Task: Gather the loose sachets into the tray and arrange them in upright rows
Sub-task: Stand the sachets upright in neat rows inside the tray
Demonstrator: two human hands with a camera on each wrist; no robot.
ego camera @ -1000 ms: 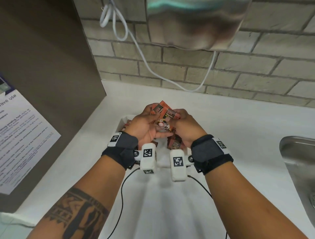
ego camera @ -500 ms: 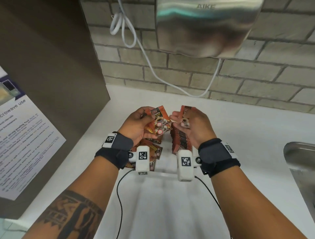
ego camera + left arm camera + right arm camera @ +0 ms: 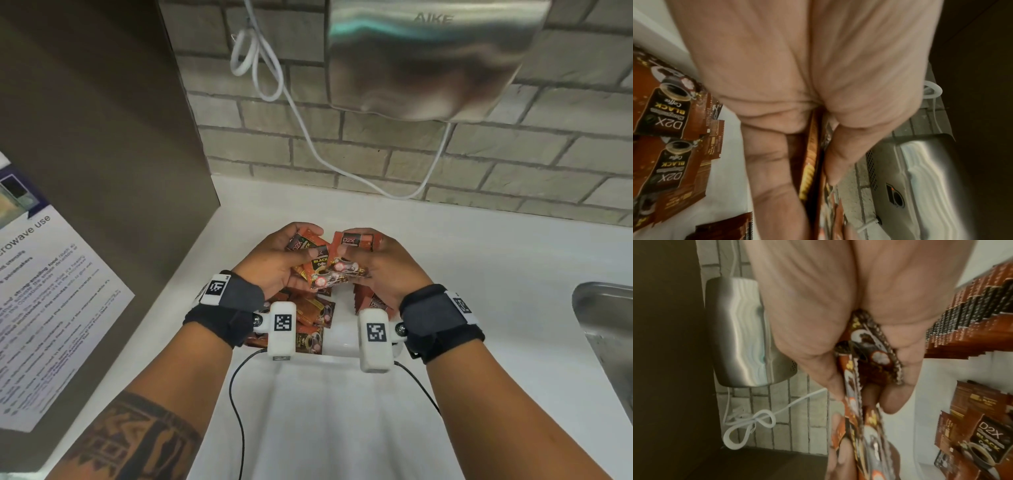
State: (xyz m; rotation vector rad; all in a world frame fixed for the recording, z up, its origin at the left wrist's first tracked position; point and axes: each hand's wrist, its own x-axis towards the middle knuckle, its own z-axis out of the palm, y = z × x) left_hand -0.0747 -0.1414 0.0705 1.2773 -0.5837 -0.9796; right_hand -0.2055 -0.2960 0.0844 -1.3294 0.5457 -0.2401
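Left hand: the left hand [image 3: 274, 265], centre of the head view, has fingers and thumb curled round a small fan of coffee sachets [image 3: 310, 257]; in the left wrist view a sachet edge [image 3: 810, 162] sits pinched between thumb and fingers.
Right hand: the right hand [image 3: 385, 265], just beside the left, grips its own bunch of sachets [image 3: 352, 245], thumb across the front; the right wrist view shows their crimped edges [image 3: 863, 353] clamped in the curled fingers.
Tray: the white tray [image 3: 339, 349] lies below both hands, mid-frame on the white counter [image 3: 479, 267].
Upright row: a packed row of standing sachets [image 3: 972, 318] fills the tray's right side.
Loose sachets: several lie flat and overlapping [image 3: 310, 317] in the tray's left side, under the left wrist.
Surroundings: steel hand dryer [image 3: 431, 58] top centre, sink [image 3: 606, 329] at right edge, a notice [image 3: 44, 301] at left.
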